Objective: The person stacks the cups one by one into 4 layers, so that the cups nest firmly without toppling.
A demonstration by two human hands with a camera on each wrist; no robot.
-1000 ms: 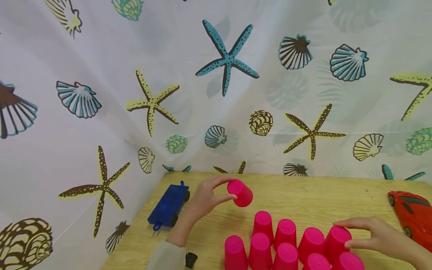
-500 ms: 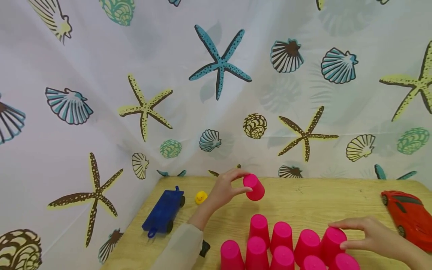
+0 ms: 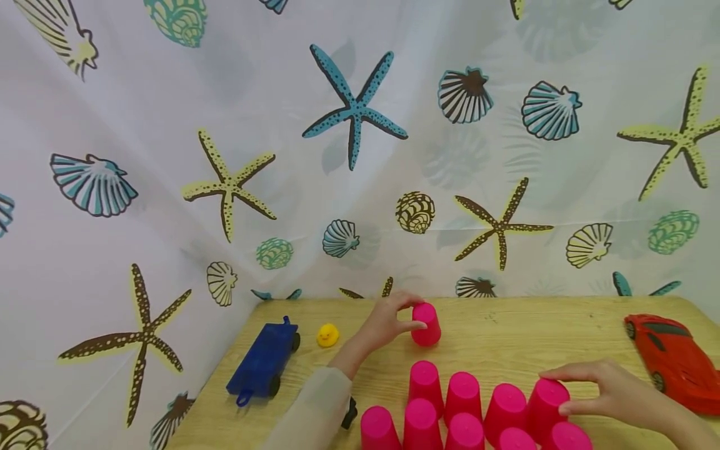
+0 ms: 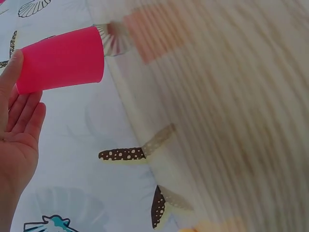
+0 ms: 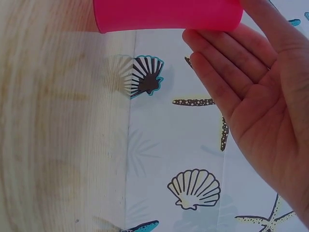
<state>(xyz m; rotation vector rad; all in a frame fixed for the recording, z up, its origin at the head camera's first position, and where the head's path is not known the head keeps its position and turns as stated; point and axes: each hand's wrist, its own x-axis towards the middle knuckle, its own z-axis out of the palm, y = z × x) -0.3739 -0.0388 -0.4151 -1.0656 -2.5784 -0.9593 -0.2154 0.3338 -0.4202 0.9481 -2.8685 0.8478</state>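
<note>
Near the back of the table, my left hand pinches an upside-down pink plastic cup by its narrow base, thumb on one side and fingers on the other. The left wrist view shows that cup close over the wood, its reflection apart from the rim. At the right, my right hand grips another upside-down pink cup near its top, at the end of a row. More pink cups stand upside down in rows between the hands, the nearest cut off by the frame's bottom.
A blue toy trailer and a yellow rubber duck lie on the wooden table at left. A small black object shows beside the left sleeve. A red toy car stands at right. A patterned curtain hangs behind.
My left hand has carried its cup rightward, and the cup has gone from tilted to nearly upright and lower. The duck has come out from behind the left hand. The right hand keeps its grip.
</note>
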